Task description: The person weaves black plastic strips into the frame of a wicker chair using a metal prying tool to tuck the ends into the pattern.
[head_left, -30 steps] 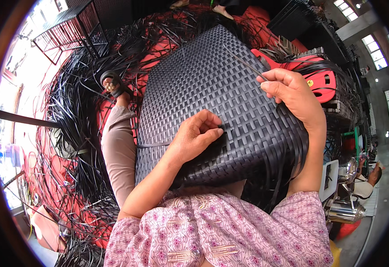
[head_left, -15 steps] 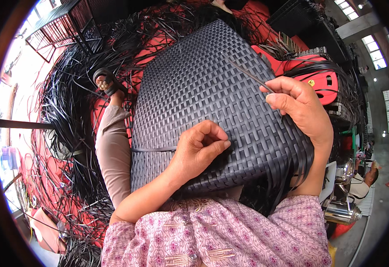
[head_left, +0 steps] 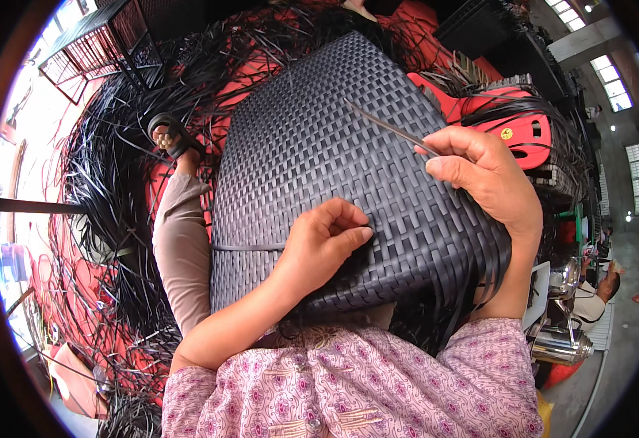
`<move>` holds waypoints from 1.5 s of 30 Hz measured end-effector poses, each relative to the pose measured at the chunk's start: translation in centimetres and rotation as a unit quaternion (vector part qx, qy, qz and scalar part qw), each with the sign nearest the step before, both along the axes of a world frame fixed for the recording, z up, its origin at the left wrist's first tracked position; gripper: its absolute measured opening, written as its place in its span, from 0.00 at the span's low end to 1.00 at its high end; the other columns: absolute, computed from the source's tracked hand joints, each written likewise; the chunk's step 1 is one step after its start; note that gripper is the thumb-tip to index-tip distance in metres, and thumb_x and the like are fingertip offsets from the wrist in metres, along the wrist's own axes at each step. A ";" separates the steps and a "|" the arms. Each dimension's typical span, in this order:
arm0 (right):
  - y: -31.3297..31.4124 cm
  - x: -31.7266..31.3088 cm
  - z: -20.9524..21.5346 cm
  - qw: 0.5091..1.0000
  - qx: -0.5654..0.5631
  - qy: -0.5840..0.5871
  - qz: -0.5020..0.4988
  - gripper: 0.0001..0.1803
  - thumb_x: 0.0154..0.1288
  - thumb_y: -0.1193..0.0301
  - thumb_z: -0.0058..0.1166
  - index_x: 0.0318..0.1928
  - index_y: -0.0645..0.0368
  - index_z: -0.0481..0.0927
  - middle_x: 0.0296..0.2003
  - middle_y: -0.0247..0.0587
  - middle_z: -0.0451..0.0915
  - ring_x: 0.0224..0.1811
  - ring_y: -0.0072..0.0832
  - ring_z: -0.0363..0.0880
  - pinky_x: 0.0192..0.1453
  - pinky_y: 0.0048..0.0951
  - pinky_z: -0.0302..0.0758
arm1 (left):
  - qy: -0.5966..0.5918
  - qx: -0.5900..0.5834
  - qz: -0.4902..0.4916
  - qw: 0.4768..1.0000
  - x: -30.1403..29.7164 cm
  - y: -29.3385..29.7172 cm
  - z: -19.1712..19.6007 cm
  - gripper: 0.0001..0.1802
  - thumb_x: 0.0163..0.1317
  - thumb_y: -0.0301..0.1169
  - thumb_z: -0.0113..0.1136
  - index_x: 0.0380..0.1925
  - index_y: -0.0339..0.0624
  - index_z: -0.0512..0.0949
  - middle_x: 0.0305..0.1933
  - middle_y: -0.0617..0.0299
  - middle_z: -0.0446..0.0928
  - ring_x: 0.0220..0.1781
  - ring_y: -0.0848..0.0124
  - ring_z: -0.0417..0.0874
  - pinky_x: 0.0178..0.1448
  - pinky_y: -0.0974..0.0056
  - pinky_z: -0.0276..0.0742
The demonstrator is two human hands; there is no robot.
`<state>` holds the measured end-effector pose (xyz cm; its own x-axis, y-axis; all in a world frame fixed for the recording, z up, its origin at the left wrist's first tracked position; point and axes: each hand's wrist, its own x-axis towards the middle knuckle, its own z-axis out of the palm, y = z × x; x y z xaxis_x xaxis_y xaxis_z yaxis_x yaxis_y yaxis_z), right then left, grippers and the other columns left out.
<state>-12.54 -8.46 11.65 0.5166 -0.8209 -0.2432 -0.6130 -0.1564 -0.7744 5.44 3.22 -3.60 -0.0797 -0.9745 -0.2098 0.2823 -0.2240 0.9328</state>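
A large dark grey woven panel of flat plastic strips (head_left: 319,146) lies across my lap. My right hand (head_left: 487,175) is closed over the panel's right side, pinching a thin dark plastic strip (head_left: 385,124) between thumb and fingers. Its free end points up and left above the weave. On the panel's near middle, my left hand (head_left: 323,237) is curled, thumb toward the index finger; anything inside it is hidden. Another flat strip (head_left: 246,247) runs from the panel's left edge to beneath this hand. Loose strip ends (head_left: 454,292) hang from the near right corner.
Tangled black strips (head_left: 108,175) cover the red floor covering at left and beyond the panel. A red plastic seat (head_left: 520,135) stands at right, strips across it. A metal flask (head_left: 560,344) sits at lower right, near another person (head_left: 593,303). A metal frame (head_left: 100,47) stands far left.
My right hand has moved slightly left, and the strip's free end has swung left and bowed. The left hand keeps its curled pose. The whole view has shifted a little.
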 end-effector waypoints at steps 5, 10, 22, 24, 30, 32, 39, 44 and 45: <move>-0.1 -0.7 -0.2 1.000 -0.006 -0.008 0.011 0.13 0.66 0.72 0.60 0.48 0.67 0.81 0.35 0.27 0.79 0.35 0.10 0.71 0.40 0.17 0.68 | -0.249 -0.161 0.013 0.955 0.7 1.2 0.7 0.06 0.60 0.26 0.68 0.36 0.35 0.85 0.31 0.59 0.76 0.28 0.72 0.79 0.35 0.69 0.74; -0.2 -0.6 -0.3 1.000 0.003 -0.011 0.014 0.12 0.67 0.73 0.59 0.47 0.68 0.81 0.35 0.27 0.79 0.36 0.11 0.71 0.41 0.17 0.69 | -0.238 -0.184 -0.009 0.954 1.4 1.1 1.0 0.07 0.59 0.25 0.65 0.38 0.38 0.85 0.30 0.56 0.76 0.31 0.63 0.79 0.38 0.63 0.75; 0.1 -0.8 -0.3 1.000 -0.011 -0.028 0.002 0.11 0.65 0.71 0.60 0.44 0.67 0.83 0.32 0.29 0.80 0.35 0.14 0.74 0.41 0.21 0.71 | -0.270 -0.228 0.114 0.928 -0.7 2.8 2.0 0.08 0.55 0.21 0.69 0.36 0.39 0.84 0.30 0.62 0.77 0.27 0.74 0.78 0.33 0.70 0.74; 0.2 -0.8 -0.3 0.999 -0.003 -0.038 0.001 0.11 0.65 0.71 0.60 0.44 0.67 0.83 0.32 0.29 0.80 0.35 0.14 0.74 0.41 0.21 0.71 | -0.269 -0.221 0.110 0.931 -0.7 2.7 2.1 0.08 0.55 0.21 0.69 0.35 0.38 0.84 0.30 0.62 0.77 0.26 0.75 0.78 0.33 0.71 0.74; 0.1 -1.0 -0.2 1.000 -0.016 -0.027 0.003 0.12 0.65 0.71 0.60 0.44 0.67 0.83 0.32 0.29 0.80 0.35 0.14 0.74 0.41 0.21 0.71 | -0.184 -0.134 0.092 0.969 -0.3 2.5 2.4 0.06 0.57 0.22 0.69 0.35 0.37 0.82 0.31 0.67 0.79 0.28 0.81 0.77 0.35 0.75 0.73; 0.3 -0.9 -0.1 1.000 -0.009 -0.030 -0.003 0.12 0.65 0.71 0.60 0.44 0.67 0.83 0.32 0.29 0.80 0.35 0.14 0.74 0.41 0.21 0.71 | -0.151 -0.107 0.074 0.980 0.0 2.4 1.6 0.06 0.58 0.22 0.69 0.35 0.36 0.82 0.31 0.70 0.79 0.30 0.84 0.77 0.37 0.76 0.73; 0.2 -0.9 -0.1 0.999 -0.022 -0.023 0.006 0.13 0.64 0.70 0.61 0.44 0.67 0.83 0.32 0.31 0.81 0.36 0.16 0.76 0.42 0.21 0.72 | -0.122 -0.106 0.085 0.983 0.0 2.2 1.6 0.05 0.58 0.20 0.68 0.32 0.38 0.80 0.30 0.71 0.79 0.29 0.84 0.77 0.36 0.76 0.73; 0.1 -1.0 -0.2 0.999 -0.026 -0.029 0.011 0.13 0.64 0.70 0.61 0.44 0.68 0.83 0.32 0.32 0.82 0.36 0.16 0.76 0.42 0.22 0.73 | -0.198 -0.179 0.125 0.956 -0.8 3.0 2.5 0.08 0.54 0.19 0.69 0.28 0.39 0.78 0.28 0.67 0.76 0.25 0.81 0.76 0.31 0.74 0.71; 0.1 -1.0 -0.2 0.999 -0.028 -0.029 0.013 0.13 0.64 0.70 0.61 0.44 0.68 0.83 0.32 0.32 0.82 0.36 0.16 0.76 0.42 0.22 0.73 | -0.212 -0.195 0.128 0.949 -0.9 3.0 2.6 0.08 0.53 0.19 0.69 0.28 0.39 0.78 0.28 0.67 0.76 0.25 0.81 0.76 0.31 0.74 0.71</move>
<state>-13.52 -8.37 11.49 0.5502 -0.8185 -0.1652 -0.5618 -0.2165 -0.7984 4.55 6.24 -1.04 0.1809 -0.9606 0.2109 -0.1386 0.1874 0.9725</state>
